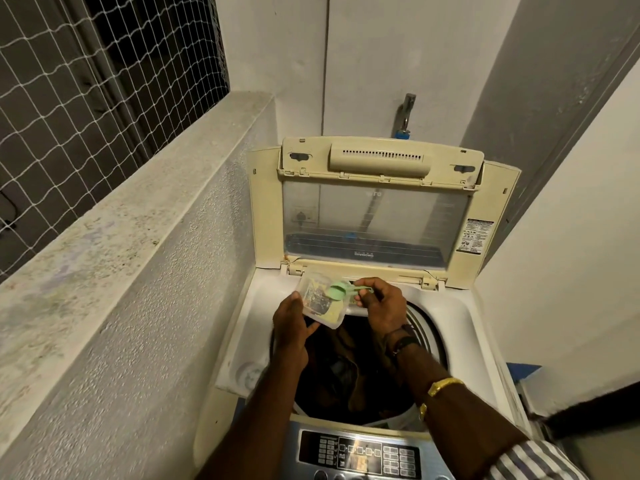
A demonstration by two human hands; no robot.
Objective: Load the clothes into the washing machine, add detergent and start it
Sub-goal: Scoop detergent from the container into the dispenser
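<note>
The washing machine [242, 327] stood with its lid [374, 216] raised behind the drum [420, 327], and dark clothes [346, 368] lay inside the drum. Above the drum's far rim, the left hand [291, 323] gripped a small clear detergent container [322, 306], fingers wrapped round its side. The right hand [384, 303] pinched the handle of a green scoop [337, 291], whose bowl sat at the container's mouth. The container looked tilted, so detergent could spill onto the white surround beside the drum instead of the clothes. A loose pinch could also drop the scoop into the drum. The control panel [360, 455] in front of the drum looked untouched.
</note>
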